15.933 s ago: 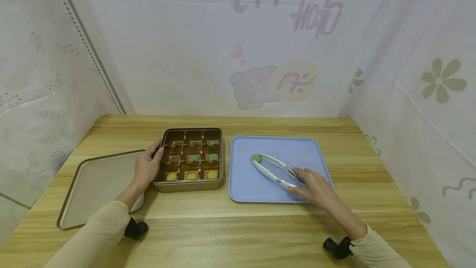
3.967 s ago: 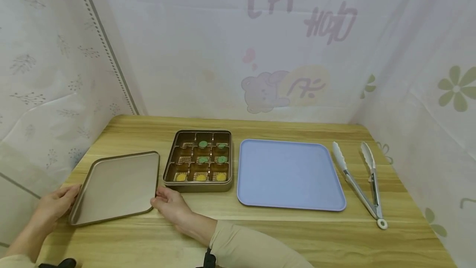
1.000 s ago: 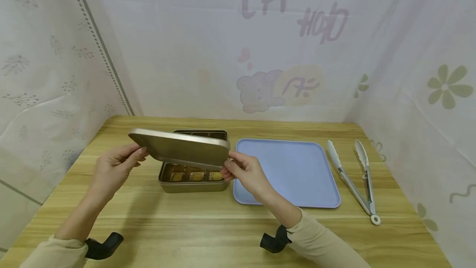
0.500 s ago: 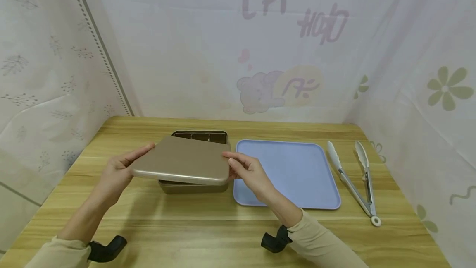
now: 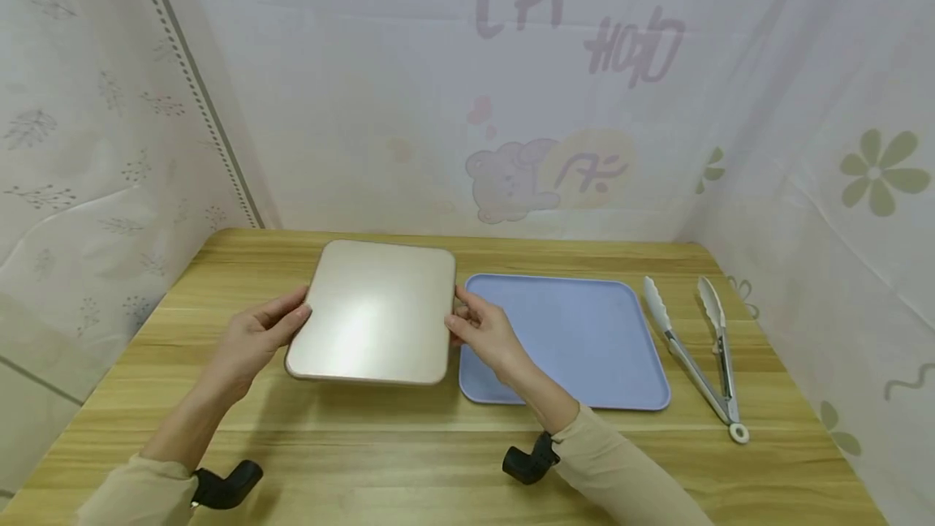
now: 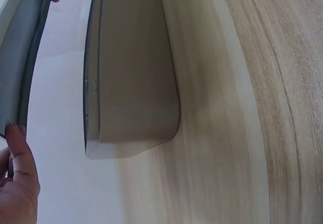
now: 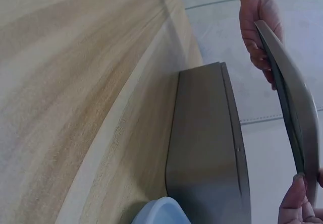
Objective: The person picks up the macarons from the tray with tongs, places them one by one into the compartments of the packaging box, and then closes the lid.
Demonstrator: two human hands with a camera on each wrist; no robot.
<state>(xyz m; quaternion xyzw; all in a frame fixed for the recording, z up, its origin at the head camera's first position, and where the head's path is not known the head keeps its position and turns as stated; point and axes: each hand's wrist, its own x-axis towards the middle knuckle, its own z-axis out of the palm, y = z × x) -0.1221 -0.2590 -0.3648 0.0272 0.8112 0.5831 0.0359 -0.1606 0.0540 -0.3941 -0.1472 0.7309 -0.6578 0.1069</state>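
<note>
Both hands hold the gold metal lid (image 5: 376,311), its smooth outer face up. My left hand (image 5: 256,339) pinches its left edge, and my right hand (image 5: 488,338) grips the right edge between thumb and fingers. Beneath it stands the tin box (image 6: 133,67), which the lid hides from above in the head view. The right wrist view shows a gap between the lid's rim (image 7: 292,103) and the box. Inside the box, the compartments and their contents are covered from sight.
A blue tray (image 5: 566,339) lies right of the box, close to my right hand. Beyond it, metal tongs (image 5: 719,364) with white tips lie spread on the wooden table (image 5: 409,461). Printed cloth (image 5: 365,104) hangs behind and along both sides.
Earlier the lid lay on the table at left, inner side up, and the tongs were in my right hand. Since half a second ago, the lid has shifted back and now covers the view of the box.
</note>
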